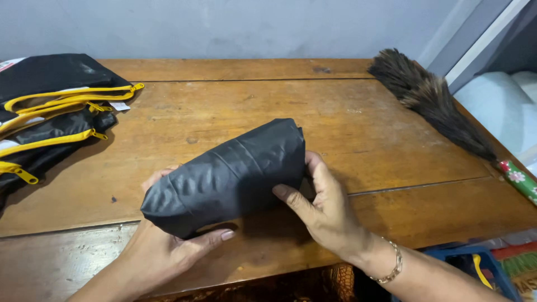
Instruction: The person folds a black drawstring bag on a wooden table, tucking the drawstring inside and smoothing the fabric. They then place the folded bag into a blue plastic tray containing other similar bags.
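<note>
The wooden table (358,123) has bare room behind and to the right of the 1 folded black fabric bundle (226,176), which sits near the front edge. The left hand (162,246) cups the bundle's lower end from beneath, thumb pressed along its underside; the right hand (324,204) clamps the other end, thumb on the front face. 1 pile of black bags with yellow zippers (47,120) overhangs the left edge. 1 feather duster (433,106) lies along the right edge.
</note>
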